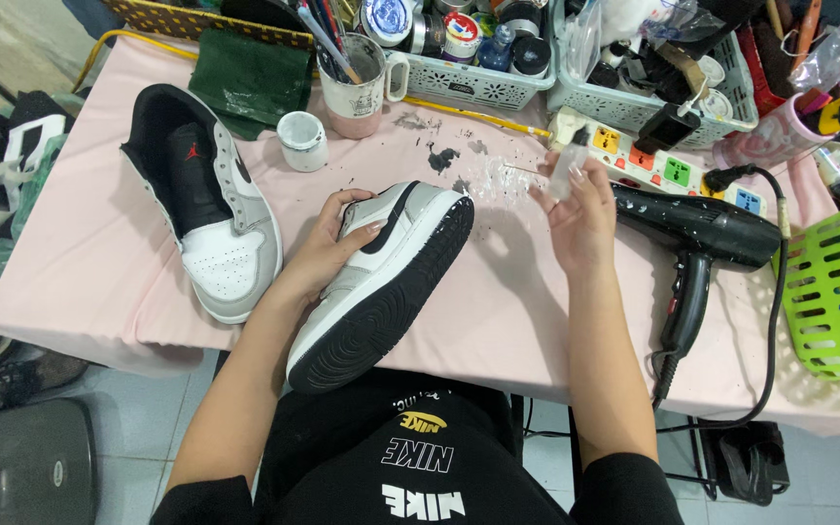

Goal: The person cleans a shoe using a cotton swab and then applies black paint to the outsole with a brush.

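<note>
Head view: our left hand grips a grey-and-black sneaker tipped on its side at the pink desk edge. Our right hand pinches a small clear bottle above the desk, beside a black hairdryer.

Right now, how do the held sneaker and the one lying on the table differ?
The held sneaker is tipped on its side in the left hand, black sole facing the camera; the table sneaker rests sole-down on the pink table, untouched, its black lining and tongue showing. The held one overhangs the table edge; the other lies fully on it. Both are grey, white and black.
</note>
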